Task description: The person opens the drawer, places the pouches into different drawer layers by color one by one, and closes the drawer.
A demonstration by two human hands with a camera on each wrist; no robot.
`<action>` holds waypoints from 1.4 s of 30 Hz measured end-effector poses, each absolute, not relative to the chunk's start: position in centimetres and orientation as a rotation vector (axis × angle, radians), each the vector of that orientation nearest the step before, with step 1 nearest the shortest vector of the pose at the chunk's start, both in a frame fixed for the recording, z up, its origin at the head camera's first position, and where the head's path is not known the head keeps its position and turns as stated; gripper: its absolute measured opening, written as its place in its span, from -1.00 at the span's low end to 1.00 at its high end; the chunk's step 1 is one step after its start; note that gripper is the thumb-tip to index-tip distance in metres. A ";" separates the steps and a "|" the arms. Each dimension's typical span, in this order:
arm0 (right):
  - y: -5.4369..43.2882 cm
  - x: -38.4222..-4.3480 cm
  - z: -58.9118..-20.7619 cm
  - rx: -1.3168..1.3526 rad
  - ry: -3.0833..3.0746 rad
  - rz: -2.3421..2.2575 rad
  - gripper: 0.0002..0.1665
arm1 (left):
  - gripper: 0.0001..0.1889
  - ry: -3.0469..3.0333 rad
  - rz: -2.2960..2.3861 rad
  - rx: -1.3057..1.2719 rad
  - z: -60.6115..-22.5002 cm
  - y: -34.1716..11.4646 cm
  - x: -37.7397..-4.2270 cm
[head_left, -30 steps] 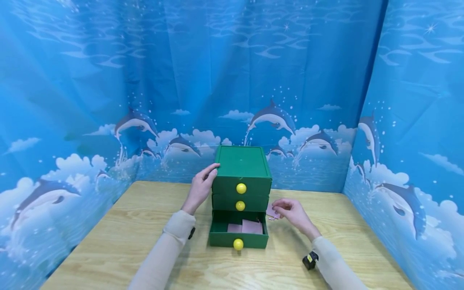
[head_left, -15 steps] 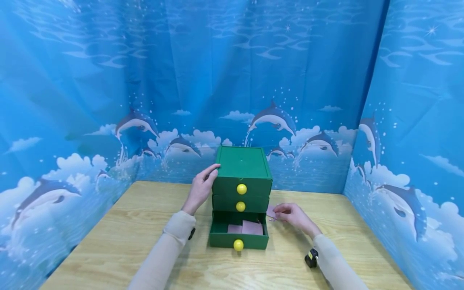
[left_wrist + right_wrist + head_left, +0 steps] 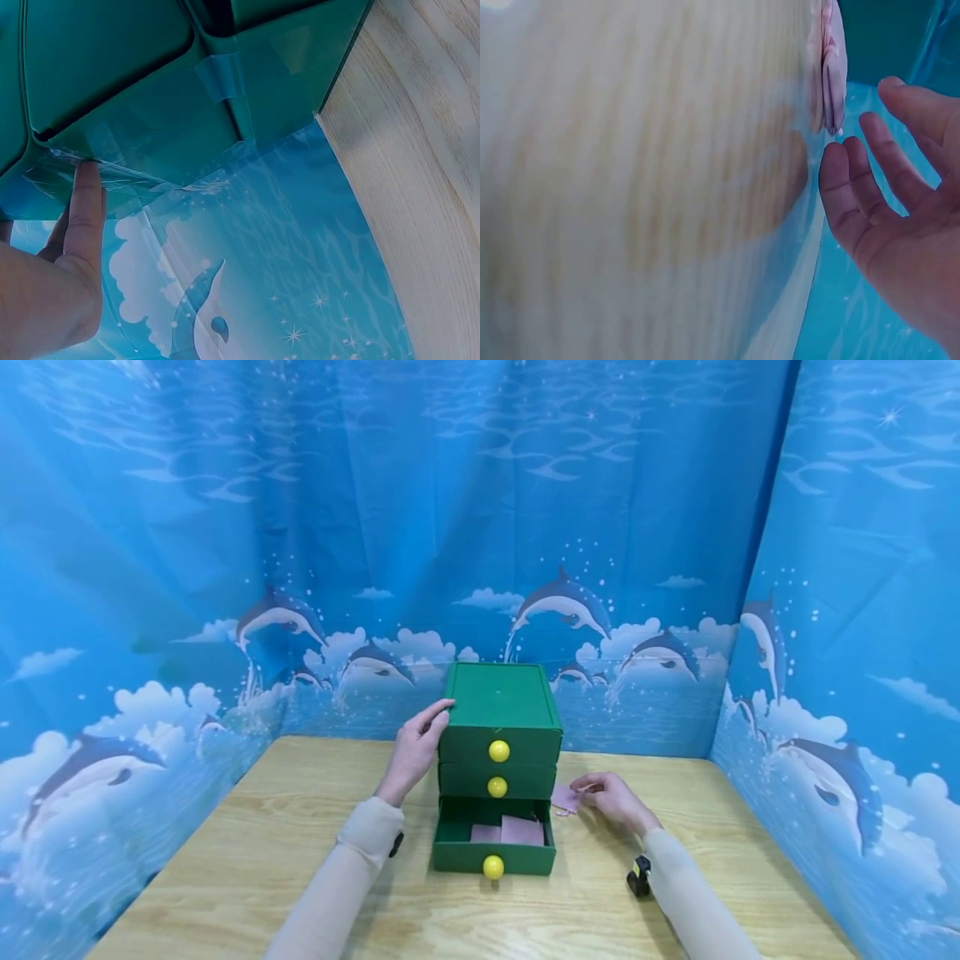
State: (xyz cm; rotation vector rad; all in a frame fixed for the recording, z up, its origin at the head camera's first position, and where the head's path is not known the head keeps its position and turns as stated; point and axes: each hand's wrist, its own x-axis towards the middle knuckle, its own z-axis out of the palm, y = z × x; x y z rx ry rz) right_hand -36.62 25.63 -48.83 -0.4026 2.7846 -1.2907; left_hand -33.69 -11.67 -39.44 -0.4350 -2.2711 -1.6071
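Note:
A green chest of drawers (image 3: 501, 693) with yellow round knobs stands on the table. My left hand (image 3: 415, 747) rests at its upper left edge; the left wrist view has an outstretched digit touching the taped side wall. The bottom drawer (image 3: 450, 857) is pulled out and holds two flat pink pieces (image 3: 522, 832). Right of the chest, a small pink drawstring pouch (image 3: 564, 797) lies on the table. Beside it is my right hand (image 3: 611, 800), fingers loosely bent. A small gap separates those fingers from the pouch (image 3: 834, 82) in the right wrist view.
The two upper drawers, with a yellow knob (image 3: 498, 751) on the top one, are closed. A wooden table (image 3: 300, 843) extends around the chest. Blue curtains (image 3: 390, 527) printed with dolphins enclose the back and sides.
My right hand has drawn slightly right, away from the pink pouch, and more of the pouch shows. The left hand and the drawers stay where they were.

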 end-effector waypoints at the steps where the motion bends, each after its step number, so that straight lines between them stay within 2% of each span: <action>1: 25.7 -36.7 -48.9 -0.400 2.782 -1.283 -0.68 | -0.50 -2.273 -1.608 -0.433 -39.5 -11.7 -33.7; 14: 26.2 -37.6 -49.5 -0.476 2.722 -1.208 -0.71 | -0.49 -2.284 -1.616 -0.435 -39.8 -11.8 -33.6; 23: 26.0 -37.9 -49.7 -0.649 2.784 -1.046 -0.82 | -0.51 -2.281 -1.609 -0.448 -39.5 -11.6 -33.5; 30: 26.2 -37.9 -49.4 -0.681 2.750 -1.052 -0.86 | -0.51 -2.280 -1.603 -0.461 -39.5 -11.5 -33.6; 38: 26.4 -38.2 -49.2 -0.747 2.603 -1.078 -0.64 | -0.49 -2.290 -1.595 -0.450 -39.5 -11.7 -33.5; 42: 26.4 -38.1 -49.0 -0.718 2.558 -1.095 -0.65 | -0.47 -2.291 -1.599 -0.448 -39.4 -11.7 -33.6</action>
